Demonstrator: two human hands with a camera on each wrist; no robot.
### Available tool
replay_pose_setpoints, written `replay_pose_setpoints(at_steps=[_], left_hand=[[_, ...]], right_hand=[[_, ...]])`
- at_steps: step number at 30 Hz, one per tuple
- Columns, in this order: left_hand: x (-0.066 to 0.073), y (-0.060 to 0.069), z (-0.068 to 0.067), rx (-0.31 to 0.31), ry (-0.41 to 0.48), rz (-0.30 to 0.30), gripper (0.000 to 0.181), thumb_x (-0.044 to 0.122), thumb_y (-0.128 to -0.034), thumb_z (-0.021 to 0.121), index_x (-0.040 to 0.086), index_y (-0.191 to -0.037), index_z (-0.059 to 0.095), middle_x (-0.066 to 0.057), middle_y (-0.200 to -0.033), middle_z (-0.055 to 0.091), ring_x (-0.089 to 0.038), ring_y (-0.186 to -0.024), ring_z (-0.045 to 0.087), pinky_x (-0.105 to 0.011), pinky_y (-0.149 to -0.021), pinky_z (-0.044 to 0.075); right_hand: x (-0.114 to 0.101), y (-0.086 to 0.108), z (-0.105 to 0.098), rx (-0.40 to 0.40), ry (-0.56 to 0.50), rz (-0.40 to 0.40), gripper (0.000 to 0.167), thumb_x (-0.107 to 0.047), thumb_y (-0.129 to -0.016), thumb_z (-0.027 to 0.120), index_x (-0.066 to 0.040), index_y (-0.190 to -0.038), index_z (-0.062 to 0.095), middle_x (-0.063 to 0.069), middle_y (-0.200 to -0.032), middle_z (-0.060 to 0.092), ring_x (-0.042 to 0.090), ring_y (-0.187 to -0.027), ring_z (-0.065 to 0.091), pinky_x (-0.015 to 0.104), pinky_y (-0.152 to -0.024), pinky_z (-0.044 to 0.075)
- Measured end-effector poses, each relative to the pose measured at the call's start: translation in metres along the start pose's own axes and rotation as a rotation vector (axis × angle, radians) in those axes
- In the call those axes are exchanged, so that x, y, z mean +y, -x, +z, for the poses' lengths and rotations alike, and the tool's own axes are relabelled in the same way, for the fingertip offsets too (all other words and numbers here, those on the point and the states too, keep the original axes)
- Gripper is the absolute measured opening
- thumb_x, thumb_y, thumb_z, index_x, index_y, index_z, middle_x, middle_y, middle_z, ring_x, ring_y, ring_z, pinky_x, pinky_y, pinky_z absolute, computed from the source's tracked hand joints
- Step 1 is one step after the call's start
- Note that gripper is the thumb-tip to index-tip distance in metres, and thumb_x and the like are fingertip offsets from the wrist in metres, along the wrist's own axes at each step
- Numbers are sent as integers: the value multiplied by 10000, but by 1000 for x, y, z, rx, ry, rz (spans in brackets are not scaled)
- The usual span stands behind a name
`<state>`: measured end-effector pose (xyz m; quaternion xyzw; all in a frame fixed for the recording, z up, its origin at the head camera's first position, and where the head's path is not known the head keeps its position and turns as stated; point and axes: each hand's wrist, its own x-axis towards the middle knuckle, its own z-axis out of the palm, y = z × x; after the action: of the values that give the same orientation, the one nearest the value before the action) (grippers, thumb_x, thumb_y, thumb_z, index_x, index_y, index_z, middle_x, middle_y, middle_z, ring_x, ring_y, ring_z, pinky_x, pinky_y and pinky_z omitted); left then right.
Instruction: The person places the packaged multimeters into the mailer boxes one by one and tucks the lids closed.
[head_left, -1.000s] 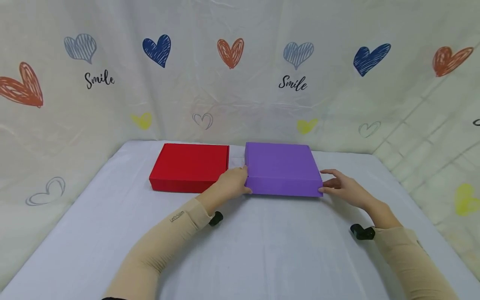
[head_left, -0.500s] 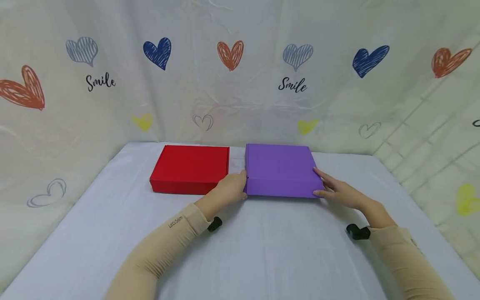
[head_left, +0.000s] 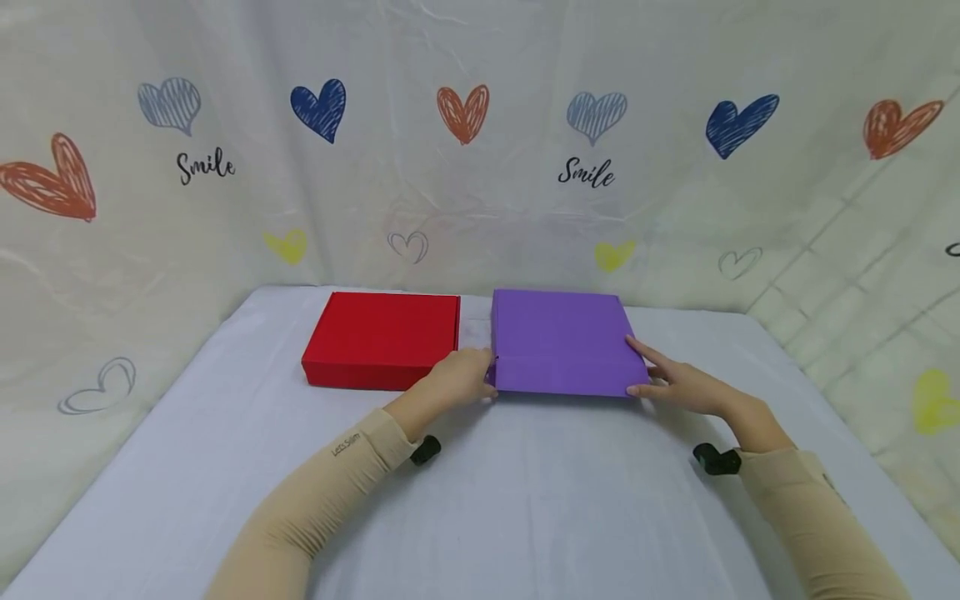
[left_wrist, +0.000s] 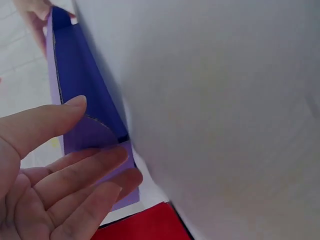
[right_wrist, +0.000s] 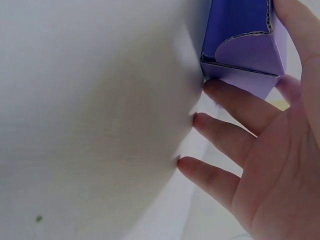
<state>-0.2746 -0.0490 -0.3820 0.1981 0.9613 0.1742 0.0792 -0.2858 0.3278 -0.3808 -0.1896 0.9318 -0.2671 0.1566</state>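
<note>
A purple cardboard box [head_left: 562,333] lies flat on the table, its front flap [head_left: 570,377] tipped a little outward. Both wrist views show the flap's dark blue-violet inside and curved side tabs. My left hand [head_left: 459,379] grips the box's left front corner, thumb against the flap's cardboard edge and fingers along the side. At the opposite front corner, my right hand [head_left: 686,387] holds the flap with its thumb in front and index finger at the side; the other fingers spread down towards the cloth. A shut red box [head_left: 386,333] sits to the left, just behind my left hand.
White cloth covers the table [head_left: 555,500]. Behind the boxes hangs a pale curtain [head_left: 517,208] printed with hearts and "Smile". A narrow gap separates the two boxes. A dark wrist camera [head_left: 716,459] sticks out below my right sleeve.
My right hand has moved left onto the purple box's corner. My left hand has shifted slightly at its corner, and the front flap has tipped slightly outward. The red box stays put.
</note>
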Motion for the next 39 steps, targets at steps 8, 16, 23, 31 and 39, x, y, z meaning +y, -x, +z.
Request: replay_pose_setpoints(at_steps=[8, 16, 23, 31, 39], left_hand=[[-6, -2, 2, -2, 81, -17, 485, 207, -892, 827, 17, -1272, 593, -104, -1220, 683, -190, -975, 650, -333, -863, 561], [-4, -1, -3, -24, 92, -36, 515, 232, -875, 846, 6, -1279, 620, -87, -1141, 679, -186, -920, 608, -321, -826, 553], [-4, -3, -6, -41, 106, -31, 416, 221, -895, 825, 3, -1218, 679, -37, -908, 626, -178, -819, 570, -274, -696, 499], [-5, -6, -5, -49, 132, -32, 306, 200, -904, 809, 14, -1126, 712, -40, -853, 621, -167, -777, 553, -265, -650, 461], [-6, -5, -4, -61, 137, -6, 301, 193, -916, 796, 1, -1139, 732, -25, -948, 684, -164, -810, 579, -281, -728, 523]], right_hand=[[-2, 2, 0, 1, 18, 5, 970, -452, -992, 663, -171, -1662, 20, 419, -1530, 304, 585, -1391, 345, 751, -1051, 306], [-3, 1, 1, -7, 21, 21, 979, -473, -987, 661, -184, -1663, 15, 418, -1532, 301, 586, -1395, 338, 759, -1047, 303], [-2, 0, 0, -13, 30, 22, 975, -479, -990, 654, -179, -1662, 15, 419, -1533, 296, 584, -1392, 344, 755, -1048, 309], [-4, 0, -3, -33, 28, 30, 974, -487, -995, 643, -181, -1659, -1, 429, -1522, 307, 589, -1391, 342, 753, -1055, 305], [-5, 1, -4, -42, 27, 31, 979, -481, -994, 647, -180, -1658, -6, 434, -1521, 300, 596, -1390, 334, 746, -1058, 308]])
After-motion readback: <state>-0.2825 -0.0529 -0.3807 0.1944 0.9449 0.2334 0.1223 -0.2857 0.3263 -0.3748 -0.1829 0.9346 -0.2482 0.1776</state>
